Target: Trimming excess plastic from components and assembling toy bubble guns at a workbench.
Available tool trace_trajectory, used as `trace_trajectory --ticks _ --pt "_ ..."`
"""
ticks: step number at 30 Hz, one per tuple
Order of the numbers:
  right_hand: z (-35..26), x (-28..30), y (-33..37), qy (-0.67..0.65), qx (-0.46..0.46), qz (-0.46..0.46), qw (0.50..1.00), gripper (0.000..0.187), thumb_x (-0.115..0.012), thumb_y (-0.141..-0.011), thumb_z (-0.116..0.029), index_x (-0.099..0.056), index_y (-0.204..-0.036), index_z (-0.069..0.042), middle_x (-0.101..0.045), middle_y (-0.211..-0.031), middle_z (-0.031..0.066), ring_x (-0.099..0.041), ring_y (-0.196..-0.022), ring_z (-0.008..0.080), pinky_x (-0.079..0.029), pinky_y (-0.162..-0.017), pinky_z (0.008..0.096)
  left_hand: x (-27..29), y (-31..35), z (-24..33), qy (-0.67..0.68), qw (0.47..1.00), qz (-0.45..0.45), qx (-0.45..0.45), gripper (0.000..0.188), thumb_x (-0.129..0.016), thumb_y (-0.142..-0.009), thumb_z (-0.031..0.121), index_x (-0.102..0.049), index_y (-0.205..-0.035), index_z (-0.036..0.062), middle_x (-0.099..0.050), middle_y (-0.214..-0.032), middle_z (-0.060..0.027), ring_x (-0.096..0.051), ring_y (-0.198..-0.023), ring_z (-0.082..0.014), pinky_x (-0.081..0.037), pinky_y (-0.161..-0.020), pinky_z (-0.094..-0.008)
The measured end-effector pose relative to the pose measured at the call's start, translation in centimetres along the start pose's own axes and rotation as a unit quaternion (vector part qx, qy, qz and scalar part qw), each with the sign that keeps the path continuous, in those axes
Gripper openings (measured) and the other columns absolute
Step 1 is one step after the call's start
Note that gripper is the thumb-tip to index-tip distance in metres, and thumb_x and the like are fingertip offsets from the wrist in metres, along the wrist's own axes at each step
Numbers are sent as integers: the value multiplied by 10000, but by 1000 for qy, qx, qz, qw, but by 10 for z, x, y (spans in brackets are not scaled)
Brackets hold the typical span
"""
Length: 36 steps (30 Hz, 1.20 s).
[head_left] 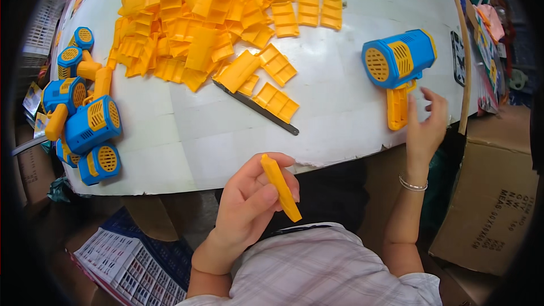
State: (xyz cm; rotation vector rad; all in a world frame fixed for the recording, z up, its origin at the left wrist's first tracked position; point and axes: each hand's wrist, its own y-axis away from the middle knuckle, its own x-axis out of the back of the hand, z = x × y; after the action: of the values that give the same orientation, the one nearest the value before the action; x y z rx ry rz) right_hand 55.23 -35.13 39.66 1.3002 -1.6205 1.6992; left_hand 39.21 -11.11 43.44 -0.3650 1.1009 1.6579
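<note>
My left hand is closed on a narrow yellow plastic cover, held tilted between thumb and fingers in front of the table's near edge. To the right, a blue and yellow toy gun lies on the table, its slotted round end facing left. Its yellow handle points toward me and shows a hollow, ribbed inside. Beside that handle is my right hand, fingers apart and nothing in its grip. Whether a fingertip touches the handle I cannot tell.
A large heap of yellow covers spreads over the far middle of the table. Near it lies a dark flat strip, partly under covers. Several blue and yellow toy guns crowd the left edge. A phone and cardboard box are right.
</note>
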Motion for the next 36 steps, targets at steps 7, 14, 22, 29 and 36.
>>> trace_trajectory --ticks 7,14,22,29,36 --pt "-89 25 9 -424 65 -184 884 203 -654 -689 23 -595 -880 -11 -572 -795 70 -502 -633 149 -397 -547 231 10 -4 -3 66 995 -76 -2 495 -511 -833 244 -397 -1209 -56 -477 -710 -47 -412 -671 -139 -323 -566 -238" --pt "-132 -18 30 -338 111 -275 893 319 -688 -665 -118 -553 -940 -28 -502 -843 89 -513 -805 242 -447 -636 321 15 -5 -5 213 970 -103 57 611 -411 -842 292 -276 -1286 -106 -377 -680 -9 -380 -650 -131 -313 -547 -228" --pt "-137 -29 27 -352 123 -311 874 252 -624 -699 -2 -519 -929 -1 -505 -799 124 -520 -721 261 -451 -621 321 30 2 5 94 992 -78 -30 689 -500 -837 315 -222 -1319 -91 -346 -730 -2 -376 -610 -99 -302 -526 -201" --pt "-125 -7 27 -532 -145 -558 620 149 -467 -877 -31 -513 -1010 18 -539 -843 43 -469 -620 67 -412 -596 199 60 13 3 -197 964 132 -116 439 -410 -896 131 -328 -1279 -69 -549 -903 -102 -491 -660 -109 -398 -575 -204" --pt "-122 -9 33 -568 -259 -577 526 220 -410 -929 -152 -534 -1018 6 -564 -797 47 -462 -588 63 -382 -558 160 60 21 -7 -329 927 156 -88 293 -342 -910 36 -461 -1168 -36 -596 -876 -122 -524 -619 -99 -428 -549 -195"
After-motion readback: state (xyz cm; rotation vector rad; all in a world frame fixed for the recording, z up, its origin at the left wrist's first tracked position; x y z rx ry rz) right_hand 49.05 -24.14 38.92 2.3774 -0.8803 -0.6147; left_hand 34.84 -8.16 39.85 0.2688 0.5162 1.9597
